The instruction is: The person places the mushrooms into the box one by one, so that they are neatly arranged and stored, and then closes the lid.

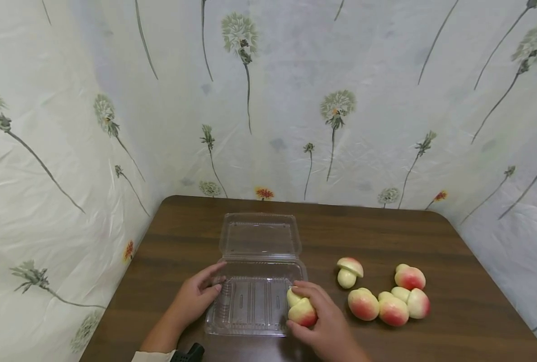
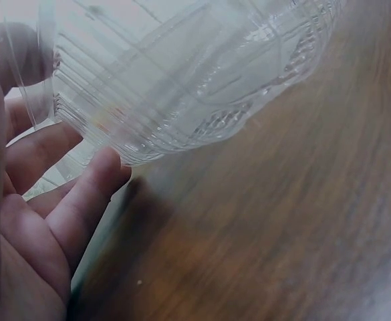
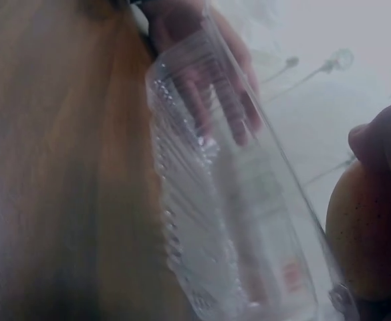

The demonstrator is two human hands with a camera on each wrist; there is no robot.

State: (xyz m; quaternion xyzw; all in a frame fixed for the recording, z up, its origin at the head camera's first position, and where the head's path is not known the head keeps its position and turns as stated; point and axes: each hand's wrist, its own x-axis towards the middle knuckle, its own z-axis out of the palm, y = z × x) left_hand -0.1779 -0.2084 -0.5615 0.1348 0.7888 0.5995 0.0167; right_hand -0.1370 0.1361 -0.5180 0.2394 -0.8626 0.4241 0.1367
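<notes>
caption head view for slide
Left hand touches an open clear container; right hand holds a mushroom-shaped piece at its right.

Dark brown wood-grain table (image 1: 331,232) with rounded far corners, pale dandelion-print sheeting (image 1: 286,85) behind and to both sides.

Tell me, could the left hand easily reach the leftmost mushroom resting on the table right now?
Probably not easily: the left hand is at the left side of the clear plastic container, and that container and the right hand, with its held mushroom, sit between it and the leftmost mushroom.
</notes>
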